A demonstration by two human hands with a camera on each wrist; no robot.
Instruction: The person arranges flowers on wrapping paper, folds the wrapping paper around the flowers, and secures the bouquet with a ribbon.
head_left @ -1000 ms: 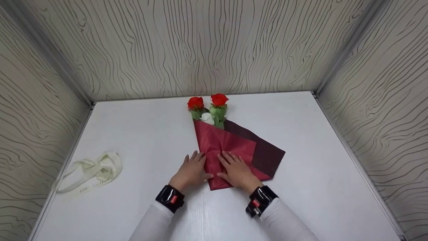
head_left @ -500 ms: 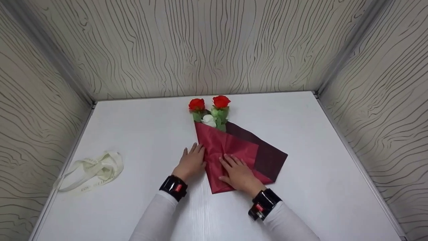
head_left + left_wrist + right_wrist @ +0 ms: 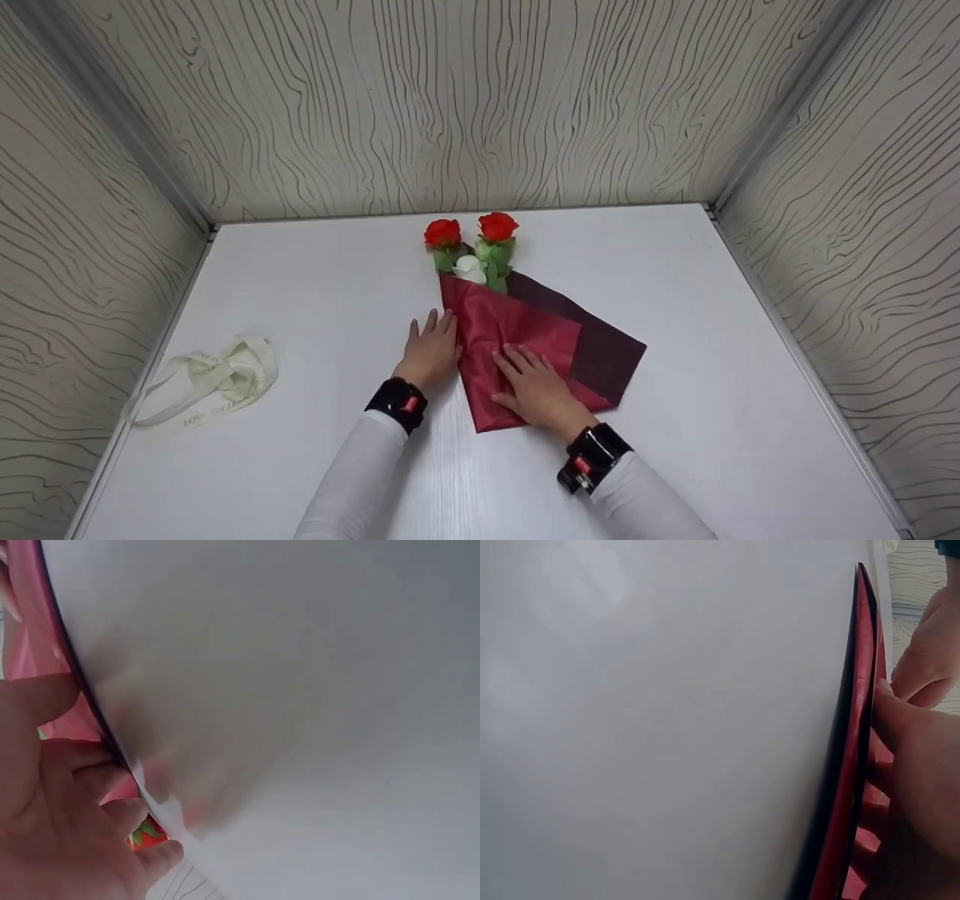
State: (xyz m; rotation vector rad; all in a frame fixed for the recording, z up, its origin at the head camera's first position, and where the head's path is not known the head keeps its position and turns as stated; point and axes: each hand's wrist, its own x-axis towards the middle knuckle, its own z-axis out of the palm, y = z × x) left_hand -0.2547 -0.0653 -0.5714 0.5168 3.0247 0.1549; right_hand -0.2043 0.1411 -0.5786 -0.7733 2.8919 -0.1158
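A sheet of red wrapping paper (image 3: 525, 319) with a dark maroon reverse (image 3: 604, 356) lies folded over a small bunch of flowers. Two red roses (image 3: 498, 226), a white rose (image 3: 470, 268) and green leaves stick out at its top; the stems are hidden. Along the paper's left edge my left hand (image 3: 429, 356) rests with fingers extended, and the left wrist view shows its fingers (image 3: 120, 817) at that edge. Spread flat, my right hand (image 3: 541, 391) presses on the folded paper near its lower middle. In the right wrist view the paper's layered lower edge (image 3: 855, 727) shows beside the palm.
A cream ribbon (image 3: 225, 379) with printed lettering lies in a loose heap on the left of the white table (image 3: 750, 420). Wood-grain patterned panels (image 3: 465, 105) stand behind the table and on both sides.
My left hand has slid upward along the paper's left edge, its thumb leaving the paper's lower part. The bouquet shifted slightly down and right, then stayed. My right hand keeps pressing on the paper.
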